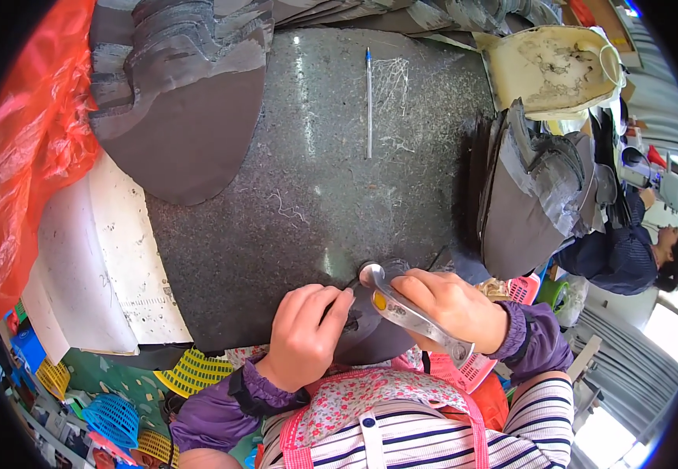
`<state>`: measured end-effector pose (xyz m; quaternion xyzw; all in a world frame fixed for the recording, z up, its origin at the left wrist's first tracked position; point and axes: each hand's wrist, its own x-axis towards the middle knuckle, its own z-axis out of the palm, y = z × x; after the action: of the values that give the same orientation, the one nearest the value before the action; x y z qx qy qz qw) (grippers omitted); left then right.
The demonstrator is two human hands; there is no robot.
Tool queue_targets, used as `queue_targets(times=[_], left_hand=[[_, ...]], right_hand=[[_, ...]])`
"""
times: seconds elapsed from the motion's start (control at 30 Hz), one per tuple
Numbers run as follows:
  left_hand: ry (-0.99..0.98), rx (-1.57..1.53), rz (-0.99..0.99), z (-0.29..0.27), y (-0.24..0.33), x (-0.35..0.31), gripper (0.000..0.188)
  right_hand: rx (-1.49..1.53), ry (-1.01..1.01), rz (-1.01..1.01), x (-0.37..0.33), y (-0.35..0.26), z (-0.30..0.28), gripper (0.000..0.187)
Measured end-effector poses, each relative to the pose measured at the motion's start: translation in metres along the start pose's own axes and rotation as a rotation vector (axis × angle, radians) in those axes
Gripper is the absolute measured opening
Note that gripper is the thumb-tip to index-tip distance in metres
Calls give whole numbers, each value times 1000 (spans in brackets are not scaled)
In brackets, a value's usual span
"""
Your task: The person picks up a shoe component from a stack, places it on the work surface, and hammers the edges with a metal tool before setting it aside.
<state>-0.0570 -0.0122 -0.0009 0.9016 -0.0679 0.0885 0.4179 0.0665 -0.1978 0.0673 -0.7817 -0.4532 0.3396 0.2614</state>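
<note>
My right hand (452, 309) is wrapped round a shiny metal hammer (413, 319) with a round face, a long curved head and a yellow spot on its side. Its handle is hidden by my fingers. Just left of the round face, my left hand (305, 332) is closed, thumb and fingertips pinching the edge of a dark grey leather-like piece (378, 344). That piece lies at the near edge of a dark, scratched work board (315, 211), partly covered by my hands and the hammer.
Stacked dark grey cut pieces stand at the back left (190, 133) and right (519, 211). A pen (369, 102) lies on the board. A worn cream container (550, 70) sits at the back right. Red plastic sheeting (34, 156) hangs on the left. Another person (620, 242) is at far right.
</note>
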Motion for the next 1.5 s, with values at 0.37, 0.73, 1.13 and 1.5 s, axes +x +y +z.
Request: queue_targets(times=[0.37,0.73,1.13,1.5], left_hand=[[74,112,-49,5,5,-7,26],[81,127,-85,6,12,-11,26],[160,-9,-121,11,13,-18,25],[65,186,76,11,21,-15,20]], right_hand=[[-26,-41,-24,4,-4,2,39],[-23,-32,-26,6,-6,1,39],[5,-59,-24,7,-9,4,42],[-1,-52,-14,8,-10,2,35]])
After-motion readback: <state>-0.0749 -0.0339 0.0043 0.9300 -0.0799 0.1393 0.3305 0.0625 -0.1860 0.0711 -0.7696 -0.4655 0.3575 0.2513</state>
